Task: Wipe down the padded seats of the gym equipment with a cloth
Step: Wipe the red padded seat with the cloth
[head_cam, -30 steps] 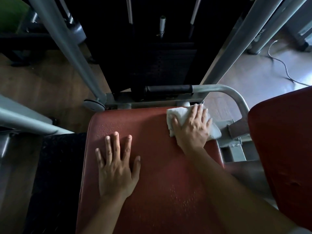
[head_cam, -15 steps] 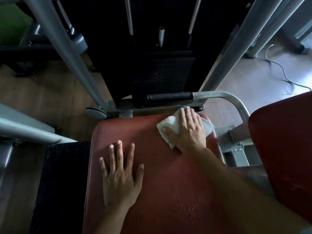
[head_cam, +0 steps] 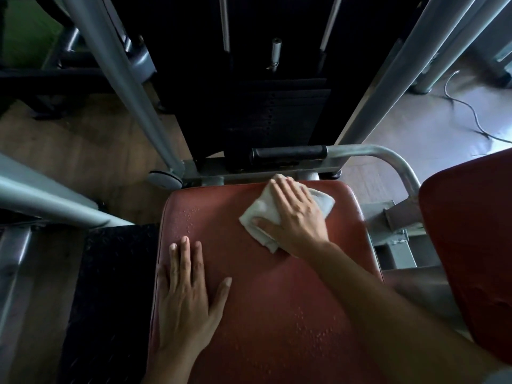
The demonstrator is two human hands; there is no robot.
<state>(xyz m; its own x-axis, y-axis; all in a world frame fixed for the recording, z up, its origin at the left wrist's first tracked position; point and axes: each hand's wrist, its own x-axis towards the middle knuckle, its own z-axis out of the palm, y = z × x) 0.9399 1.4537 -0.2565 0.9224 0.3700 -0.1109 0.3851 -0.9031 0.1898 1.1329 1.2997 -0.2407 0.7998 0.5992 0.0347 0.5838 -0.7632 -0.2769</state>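
Cloth [head_cam: 259, 214]: white, folded, lying on the far half of the red padded seat [head_cam: 277, 295], right of centre, with its top edge near the seat's far rim. Your right hand [head_cam: 297, 220] lies flat on top of it and covers most of it. Those fingers [head_cam: 282, 191] are straight and close together, pointing away from you; the thumb is stretched out to the left and presses on the cloth's near-left part. Nothing is curled round the fabric.

Your left hand [head_cam: 185, 297] rests palm down on the bare seat near its left edge, well apart from the cloth. Its fingers [head_cam: 184, 253] are straight and held together, thumb spread to the right.

Droplets [head_cam: 188, 220] bead on the seat's far-left area, between your left fingertips and the far rim. A second patch of drops [head_cam: 318, 333] sits on the near-right part, beside your right forearm.

Just beyond the seat: a grey bar with a black grip [head_cam: 288, 154], then a dark weight stack [head_cam: 277, 112] between two slanted grey frame tubes [head_cam: 119, 79]. Second red pad [head_cam: 471, 245] at the right edge, apart from the seat. Black mat [head_cam: 110, 286] on the floor to the left. Cable [head_cam: 471, 106] lies on the pale floor, far right.
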